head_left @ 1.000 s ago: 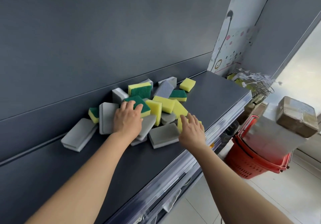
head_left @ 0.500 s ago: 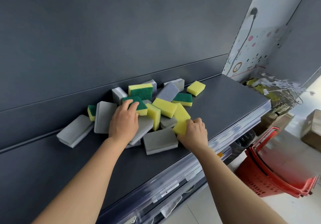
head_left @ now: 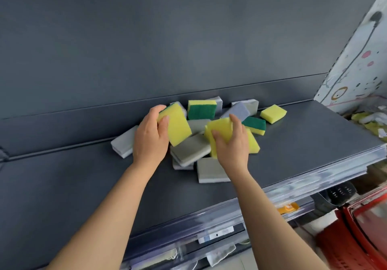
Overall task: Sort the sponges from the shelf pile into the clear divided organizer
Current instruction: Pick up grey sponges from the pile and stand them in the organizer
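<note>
Shelf (head_left: 303,144): a dark grey shelf, running across the middle of the frame, carried the sponges.
Pile of sponges (head_left: 202,110): it lay at the centre of the frame, close to the back panel of the shelf, with yellow, green-faced and grey pieces mixed together.
Left hand (head_left: 149,138): it was clamped on a yellow-and-green sponge (head_left: 178,128), with the fingers curled over the upper left edge and the thumb on the yellow face.
Yellow-and-green sponge: it was tilted, its yellow face to the camera, above a grey sponge (head_left: 189,150) of the pile.
Right hand (head_left: 232,146): it gripped a yellow sponge (head_left: 222,130), just right of centre, with the thumb on the face and the fingers over the top edge.
Two hands: they were near each other but apart, each with its own sponge.
Single yellow piece (head_left: 273,113): it lay flat at the right end of the pile.
Red basket (head_left: 360,242): it stood in the lower right corner of the frame, below the shelf.
</note>
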Action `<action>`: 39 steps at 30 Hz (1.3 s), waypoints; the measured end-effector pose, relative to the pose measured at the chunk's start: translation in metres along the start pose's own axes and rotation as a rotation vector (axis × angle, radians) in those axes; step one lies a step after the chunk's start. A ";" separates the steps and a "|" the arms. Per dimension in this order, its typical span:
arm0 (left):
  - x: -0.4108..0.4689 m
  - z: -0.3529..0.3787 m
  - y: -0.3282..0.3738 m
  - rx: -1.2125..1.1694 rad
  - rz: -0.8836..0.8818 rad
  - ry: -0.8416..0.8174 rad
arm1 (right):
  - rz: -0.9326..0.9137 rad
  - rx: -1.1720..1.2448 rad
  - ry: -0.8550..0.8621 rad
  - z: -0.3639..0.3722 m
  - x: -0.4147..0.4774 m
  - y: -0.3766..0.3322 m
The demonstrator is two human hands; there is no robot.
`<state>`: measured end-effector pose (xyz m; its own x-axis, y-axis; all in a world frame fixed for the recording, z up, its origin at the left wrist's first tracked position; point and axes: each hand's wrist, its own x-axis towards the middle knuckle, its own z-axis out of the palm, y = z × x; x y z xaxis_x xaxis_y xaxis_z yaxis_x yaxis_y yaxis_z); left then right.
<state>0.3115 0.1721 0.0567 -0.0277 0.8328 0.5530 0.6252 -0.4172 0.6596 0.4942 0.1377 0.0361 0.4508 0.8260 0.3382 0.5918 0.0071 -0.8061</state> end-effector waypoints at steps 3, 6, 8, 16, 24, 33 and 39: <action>-0.007 -0.023 -0.011 -0.038 -0.129 0.022 | -0.033 0.151 -0.069 0.015 -0.010 -0.025; -0.019 -0.051 -0.024 -0.112 -0.251 0.047 | -0.065 0.291 -0.141 0.034 -0.024 -0.051; -0.027 -0.071 -0.033 -0.183 -0.343 0.071 | -0.067 0.356 -0.189 0.048 -0.036 -0.065; -0.078 -0.173 -0.085 -0.268 -0.518 0.214 | -0.089 0.457 -0.415 0.117 -0.101 -0.119; -0.140 -0.300 -0.139 -0.248 -0.586 0.307 | -0.088 0.527 -0.604 0.179 -0.197 -0.196; -0.202 -0.430 -0.200 -0.075 -0.602 0.303 | -0.119 0.565 -0.725 0.249 -0.312 -0.282; -0.222 -0.501 -0.230 -0.015 -0.628 0.345 | -0.154 0.585 -0.806 0.291 -0.362 -0.332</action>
<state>-0.2166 -0.0996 0.0371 -0.6252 0.7558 0.1947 0.3996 0.0957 0.9117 -0.0598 0.0003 0.0399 -0.3170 0.9262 0.2040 0.0871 0.2426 -0.9662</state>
